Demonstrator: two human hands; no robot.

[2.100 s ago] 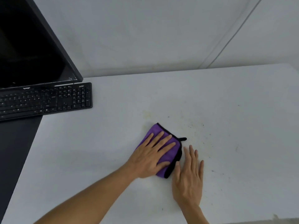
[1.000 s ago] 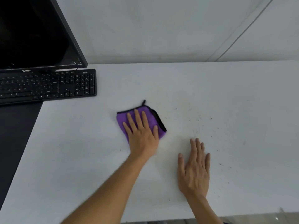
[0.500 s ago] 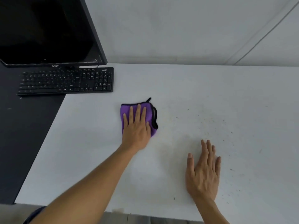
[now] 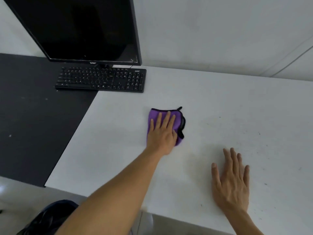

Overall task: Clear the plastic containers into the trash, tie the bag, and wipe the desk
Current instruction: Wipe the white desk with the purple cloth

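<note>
A folded purple cloth point(image 4: 177, 121) with black edging lies on the white desk point(image 4: 220, 102). My left hand point(image 4: 160, 134) presses flat on the cloth with straight fingers, covering most of it. My right hand point(image 4: 231, 180) rests flat on the desk to the right, near the front edge, fingers straight and holding nothing. Small dark specks dot the desk to the right of the cloth. No plastic containers or trash bag are in view.
A black keyboard point(image 4: 101, 79) sits at the back left, straddling the white desk and a black desk surface point(image 4: 33, 116). Behind it stands a dark monitor point(image 4: 81, 28). A white wall runs along the back. A dark object point(image 4: 50, 216) shows below the desk's front edge.
My left hand slid the purple cloth left and away from my right hand, toward the keyboard. My right hand stayed flat on the desk. The view shifted left, showing more monitor and black desk.
</note>
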